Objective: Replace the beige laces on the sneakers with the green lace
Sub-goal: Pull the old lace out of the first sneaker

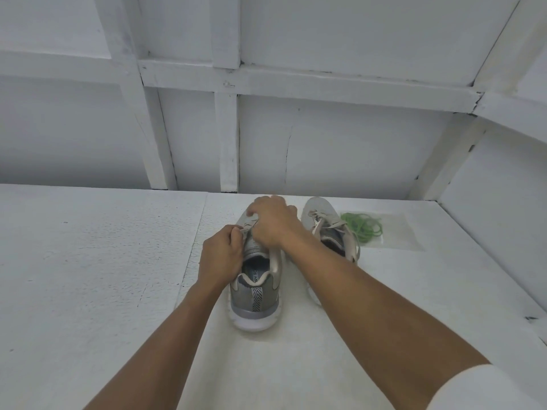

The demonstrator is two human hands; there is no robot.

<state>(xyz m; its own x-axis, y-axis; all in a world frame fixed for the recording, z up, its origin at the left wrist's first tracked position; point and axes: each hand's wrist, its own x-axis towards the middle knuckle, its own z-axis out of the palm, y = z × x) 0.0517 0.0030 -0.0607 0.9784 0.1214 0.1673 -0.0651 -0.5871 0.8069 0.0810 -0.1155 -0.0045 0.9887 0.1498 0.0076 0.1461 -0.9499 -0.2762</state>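
We can read only a few letters, "ORY FO", printed on the insole [256,276] of the nearer sneaker [254,294]; the rest is hidden.

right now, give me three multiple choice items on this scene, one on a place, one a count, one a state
1. Where does the green lace lie?
A) on clear plastic on the table
B) in the right hand
C) on the floor

2. How many sneakers are in view?
A) one
B) two
C) three

3. What is the left hand doing?
A) lying flat
B) holding the green lace
C) pinching a beige lace

Key: 1 A, it lies coiled on the plastic at the far right. 2 B, the handled sneaker and the other sneaker beside it. 3 C, its fingertips close on the lace.
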